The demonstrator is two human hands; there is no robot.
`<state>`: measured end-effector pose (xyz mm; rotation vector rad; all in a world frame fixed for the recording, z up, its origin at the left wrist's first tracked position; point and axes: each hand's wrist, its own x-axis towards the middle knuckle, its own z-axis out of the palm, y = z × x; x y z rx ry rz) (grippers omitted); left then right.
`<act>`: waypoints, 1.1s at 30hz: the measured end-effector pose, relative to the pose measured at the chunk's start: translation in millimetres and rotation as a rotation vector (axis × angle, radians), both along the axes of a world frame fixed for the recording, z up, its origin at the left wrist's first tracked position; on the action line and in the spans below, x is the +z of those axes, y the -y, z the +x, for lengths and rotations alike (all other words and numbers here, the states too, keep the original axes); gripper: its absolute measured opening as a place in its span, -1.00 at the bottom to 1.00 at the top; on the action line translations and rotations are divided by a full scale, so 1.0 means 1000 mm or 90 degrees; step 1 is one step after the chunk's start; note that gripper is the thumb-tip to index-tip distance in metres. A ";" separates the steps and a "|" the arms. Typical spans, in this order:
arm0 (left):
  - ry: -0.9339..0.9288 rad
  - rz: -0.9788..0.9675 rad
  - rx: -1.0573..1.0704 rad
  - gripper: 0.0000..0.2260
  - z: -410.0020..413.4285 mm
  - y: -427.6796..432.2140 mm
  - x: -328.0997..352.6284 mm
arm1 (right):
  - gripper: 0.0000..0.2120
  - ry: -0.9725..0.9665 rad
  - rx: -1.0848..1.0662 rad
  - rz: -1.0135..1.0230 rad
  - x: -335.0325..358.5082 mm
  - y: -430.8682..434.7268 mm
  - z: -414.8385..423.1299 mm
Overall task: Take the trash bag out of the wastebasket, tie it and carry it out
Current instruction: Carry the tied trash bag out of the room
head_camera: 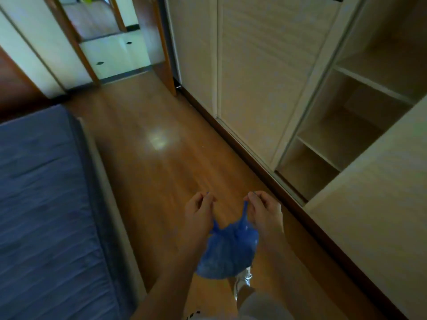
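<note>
Two hands up front, both pinched shut on the trash bag (227, 252). My left hand (199, 213) has fingers curled tight round the left strip of the bag's top; right hand (265, 212) does the same w/ the right strip, thumb & forefinger nipped at its tip. The strips are pulled apart, not knotted yet. Bag's blue, thin, crinkly plastic, gathered at the neck, bulging round below, hanging in the air over the wood floor (161, 144), btwn the bed (41, 192) on the left & the wardrobe (261, 72) on the right. A shoe (242, 282) shows just under the bag.
</note>
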<state>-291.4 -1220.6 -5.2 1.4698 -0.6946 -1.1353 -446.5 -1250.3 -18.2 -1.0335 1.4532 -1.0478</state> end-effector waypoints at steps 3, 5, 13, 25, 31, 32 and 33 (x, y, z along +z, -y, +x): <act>0.035 -0.019 0.035 -0.76 0.006 0.045 0.006 | -0.82 0.017 0.046 -0.012 0.007 0.061 0.010; 0.058 -0.019 0.071 -0.74 0.009 0.074 0.011 | -0.81 0.044 0.093 -0.015 0.013 0.098 0.016; 0.075 -0.031 0.225 -0.76 0.025 0.153 0.021 | -0.74 0.099 0.191 -0.042 0.027 0.220 0.048; 0.098 -0.016 0.335 -0.76 0.106 0.205 0.005 | -0.74 0.127 0.339 0.018 0.002 0.293 0.147; 0.108 -0.016 0.373 -0.75 0.182 0.259 -0.003 | -0.73 0.119 0.368 0.024 -0.001 0.348 0.227; 0.113 -0.020 0.377 -0.76 0.197 0.269 -0.002 | -0.73 0.115 0.375 0.021 0.000 0.359 0.243; 0.115 -0.024 0.381 -0.76 0.213 0.280 -0.001 | -0.73 0.116 0.377 0.020 0.001 0.370 0.258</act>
